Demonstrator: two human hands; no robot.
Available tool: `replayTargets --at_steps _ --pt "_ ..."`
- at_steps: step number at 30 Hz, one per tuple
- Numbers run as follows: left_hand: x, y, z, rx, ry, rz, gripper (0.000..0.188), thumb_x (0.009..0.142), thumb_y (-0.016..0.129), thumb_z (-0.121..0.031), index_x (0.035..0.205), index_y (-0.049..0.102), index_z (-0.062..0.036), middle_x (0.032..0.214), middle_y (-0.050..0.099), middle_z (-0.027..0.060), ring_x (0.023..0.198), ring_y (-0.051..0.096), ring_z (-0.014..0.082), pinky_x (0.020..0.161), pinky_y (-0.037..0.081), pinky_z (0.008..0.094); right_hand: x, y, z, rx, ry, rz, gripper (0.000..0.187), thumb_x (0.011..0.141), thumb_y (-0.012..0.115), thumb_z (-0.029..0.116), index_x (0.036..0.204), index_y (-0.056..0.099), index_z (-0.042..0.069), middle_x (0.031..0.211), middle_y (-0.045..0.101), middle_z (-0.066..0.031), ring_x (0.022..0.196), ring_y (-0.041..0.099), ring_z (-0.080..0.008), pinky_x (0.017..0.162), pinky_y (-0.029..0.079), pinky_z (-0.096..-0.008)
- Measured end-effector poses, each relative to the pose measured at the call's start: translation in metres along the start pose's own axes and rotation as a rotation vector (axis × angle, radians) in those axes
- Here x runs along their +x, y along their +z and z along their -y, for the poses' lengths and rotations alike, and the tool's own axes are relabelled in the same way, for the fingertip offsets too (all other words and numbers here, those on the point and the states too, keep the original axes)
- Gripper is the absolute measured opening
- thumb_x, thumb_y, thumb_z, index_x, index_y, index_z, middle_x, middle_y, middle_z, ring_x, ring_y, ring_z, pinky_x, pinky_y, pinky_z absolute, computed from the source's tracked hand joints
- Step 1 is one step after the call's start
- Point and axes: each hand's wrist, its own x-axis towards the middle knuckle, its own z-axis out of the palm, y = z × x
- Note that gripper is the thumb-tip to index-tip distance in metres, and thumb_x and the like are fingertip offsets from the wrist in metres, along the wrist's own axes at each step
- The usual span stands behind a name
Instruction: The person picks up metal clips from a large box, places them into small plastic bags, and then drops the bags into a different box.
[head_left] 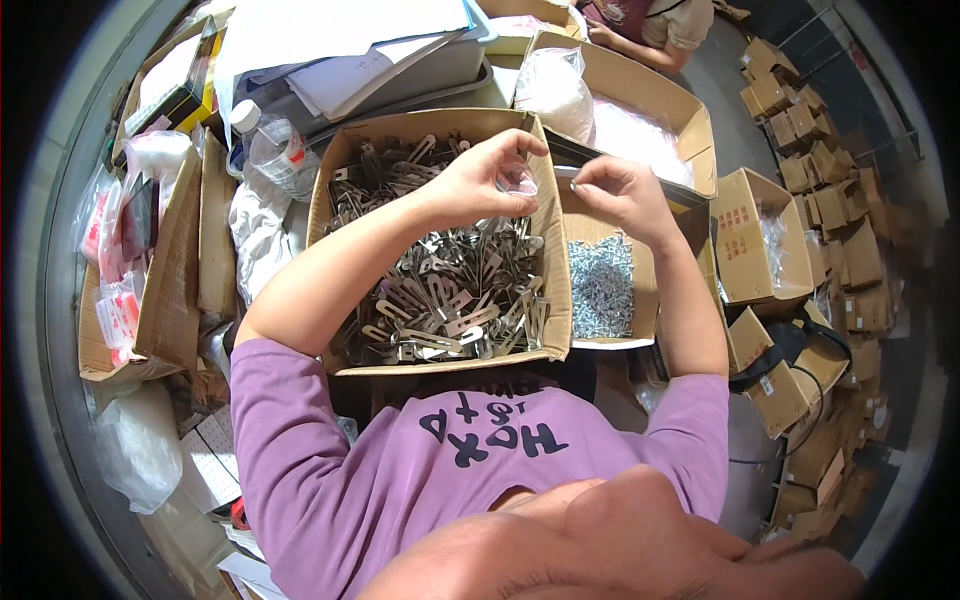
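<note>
Part of one person's head (610,530) looms at the lower edge, nearest the camera, above a single purple shirt (400,490). Two bare hands are raised over the boxes. On the left hand (492,178), the fingers curl around one small clear bag (518,181); it sits between the thumb and the bent fingers, toward the palm's open side. On the right hand (622,196), thumb and forefinger are narrowed on one silver piece (574,184), too small to name surely, which shows at their very tips. That piece faces the bag, near it across a small gap.

Under the left hand stands one clip box (555,260), full of metal clips (430,310), too many and too tangled to count. Just beside it, below the right hand, one screw box (644,290) holds a heap of silver screws (600,290), likewise beyond counting. Farther left are one bottle (285,155) with a white cap and one gray tub (425,85) with papers (340,45) on top. One co-worker's arm (640,48) shows at the upper edge.
</note>
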Motion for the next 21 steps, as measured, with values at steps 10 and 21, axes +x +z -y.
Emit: replayTargets --at_steps 10,21 --pt "0.001 -0.003 0.007 -0.105 -0.046 -0.020 0.054 0.074 0.075 -0.011 0.119 0.046 -0.0041 0.092 0.055 0.0014 0.086 0.054 0.0084 0.080 0.046 0.0249 0.114 -0.009 0.026 -0.674 -0.320 -0.217 0.018 0.081 0.063 0.018 0.092 0.068 0.005 0.086 0.069 -0.0112 0.078 0.067 -0.0202 0.070 0.051 -0.0286" --pt "0.000 -0.015 0.004 -0.140 -0.026 -0.076 0.054 0.074 0.073 -0.007 0.119 0.045 -0.0015 0.093 0.053 0.0022 0.086 0.052 0.0088 0.080 0.045 0.0245 0.183 -0.001 -0.002 -1.437 0.048 0.182 0.016 0.071 0.061 0.011 0.086 0.068 0.008 0.091 0.065 -0.0172 0.087 0.063 -0.0334 0.076 0.050 -0.0411"
